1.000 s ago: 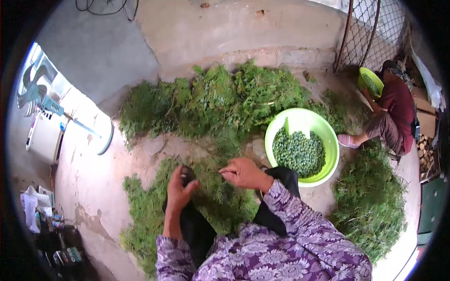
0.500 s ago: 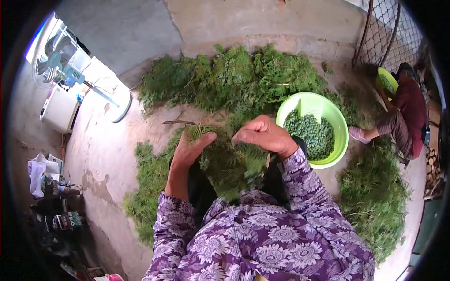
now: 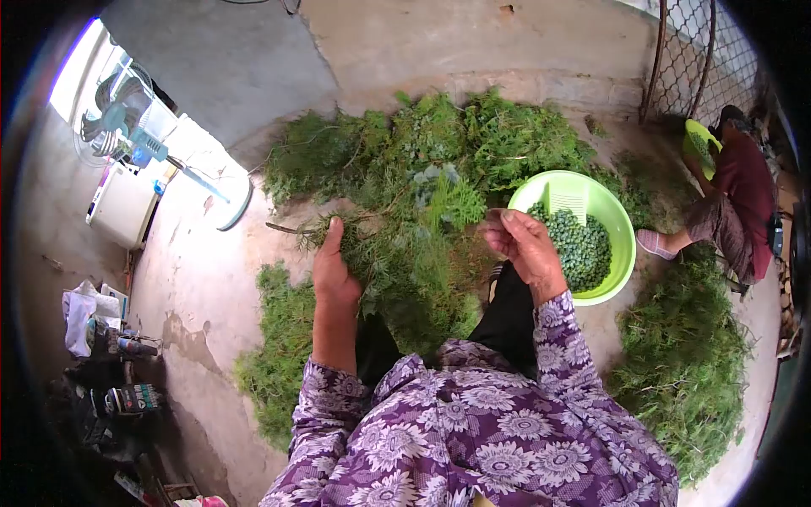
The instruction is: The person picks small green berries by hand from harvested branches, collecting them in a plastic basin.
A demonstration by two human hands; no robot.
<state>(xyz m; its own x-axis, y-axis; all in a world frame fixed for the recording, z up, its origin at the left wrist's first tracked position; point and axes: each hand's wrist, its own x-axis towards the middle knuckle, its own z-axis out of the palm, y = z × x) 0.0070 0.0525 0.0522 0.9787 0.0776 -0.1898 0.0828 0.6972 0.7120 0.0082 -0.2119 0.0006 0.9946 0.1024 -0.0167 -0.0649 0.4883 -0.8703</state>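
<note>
My left hand (image 3: pixel 334 272) is wrapped round a leafy green branch (image 3: pixel 405 241), whose bare woody end (image 3: pixel 283 228) sticks out to the left. Feathery sprays of the branch spread right across the space above my knees. My right hand (image 3: pixel 534 247) is raised at the near left rim of a lime-green basin (image 3: pixel 626 237), its fingertips drawn together. What lies between those fingertips, if anything, is too small to make out. Inside the basin is a heap of small round green berries or cones (image 3: pixel 579 253), below a ribbed panel.
Cut greenery (image 3: pixel 422 135) is piled along the back wall, with another heap (image 3: pixel 684 355) at right and one (image 3: pixel 279 338) at left. Another person (image 3: pixel 743 194) sits at far right holding a green basin (image 3: pixel 699 145). A fan (image 3: pixel 127 127) stands at upper left.
My right hand has moved right and away from the branch, toward the basin. My left hand has turned upright, still holding the branch, which now shows more fully. The view has shifted slightly.
</note>
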